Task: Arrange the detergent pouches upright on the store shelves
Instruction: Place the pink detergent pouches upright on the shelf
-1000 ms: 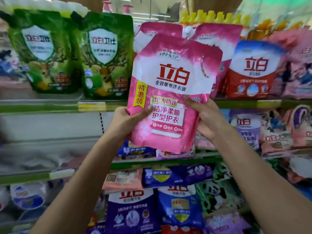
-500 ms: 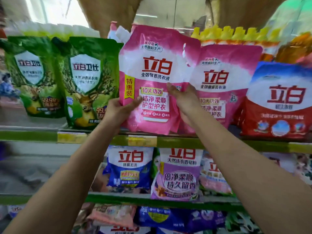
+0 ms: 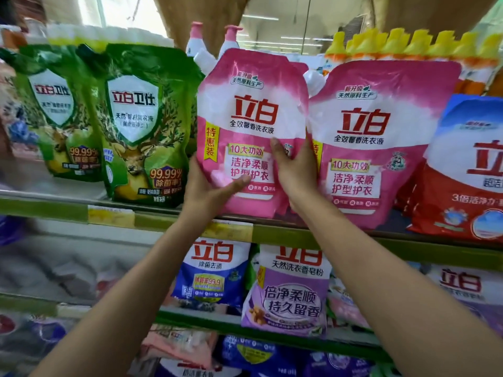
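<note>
Both hands are gripping one pink detergent pouch [image 3: 253, 126], standing upright at the upper shelf [image 3: 313, 236]. The left hand [image 3: 206, 194] is cupping its lower left edge, thumb lying across the front near the bottom. The right hand [image 3: 295, 170] is clasping the lower right edge, thumb pressing on the front panel, fingers going round behind. The pouch's bottom is sitting right at the shelf's front lip; whether it is resting its weight there, I cannot tell. Just to its right, a second pink pouch [image 3: 381, 142] is standing upright, its left edge tucked behind the right hand. Further right, a red and white pouch [image 3: 468, 170] is leaning at the frame edge. To the left, two green pouches [image 3: 141, 126] are standing side by side. Behind, farther back, pump bottles [image 3: 196, 39] and yellow-capped bottles [image 3: 408, 44] are showing. On the shelf below, a blue pouch [image 3: 212, 273] and a purple pouch [image 3: 291, 292] are sitting upright between the forearms.
</note>
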